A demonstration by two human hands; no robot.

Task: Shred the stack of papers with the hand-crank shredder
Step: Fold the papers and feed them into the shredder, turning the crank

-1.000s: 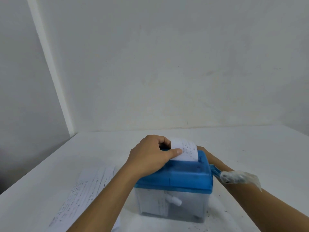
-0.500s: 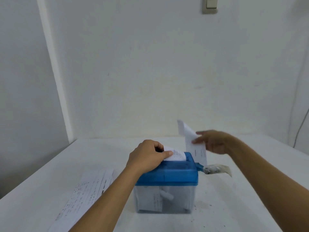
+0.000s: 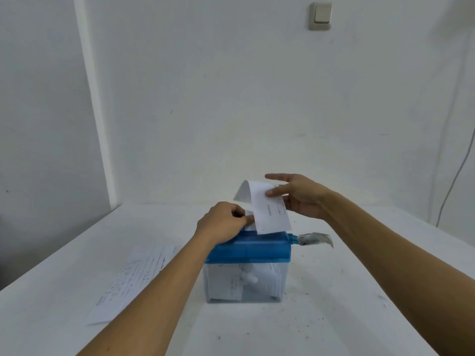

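Paper sheet (image 3: 270, 214), curled over at its top, is pinched at its right edge between the thumb and straight fingers of the right hand (image 3: 303, 196), its lower edge hanging at the top of the hand-crank shredder (image 3: 249, 249). Just left of that grip, the left hand (image 3: 221, 224) rests on the blue lid, curled fingers and thumb pinching 1 short paper stub (image 3: 248, 223) at the slot. Below-right of the right hand's grip juts the crank (image 3: 311, 238); well left of both grips, the stack of papers (image 3: 136, 276) lies flat on the table (image 3: 359, 317).
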